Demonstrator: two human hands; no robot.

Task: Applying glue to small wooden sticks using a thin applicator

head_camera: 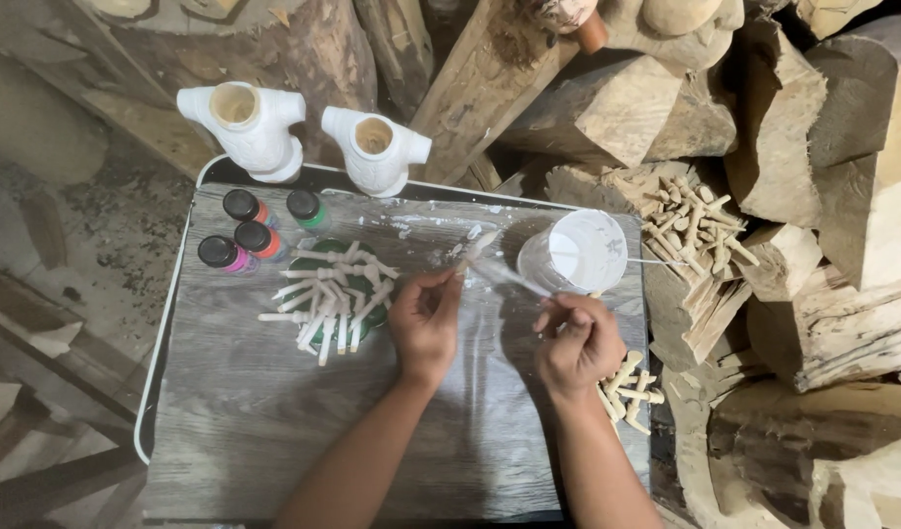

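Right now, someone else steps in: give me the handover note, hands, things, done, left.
Left hand: pinches a small white-coated wooden piece over the grey board.
Right hand: holds a thin brush, tip near that piece.
White paint cup: on the board, just beyond the right hand.
Done: a heap of white-painted pieces lies left of the hands; two white-painted torso figures stand at the board's far edge.
Left: bare wooden pieces by the right wrist and a larger bare pile on the logs.
Four small colour bottles stand capped.
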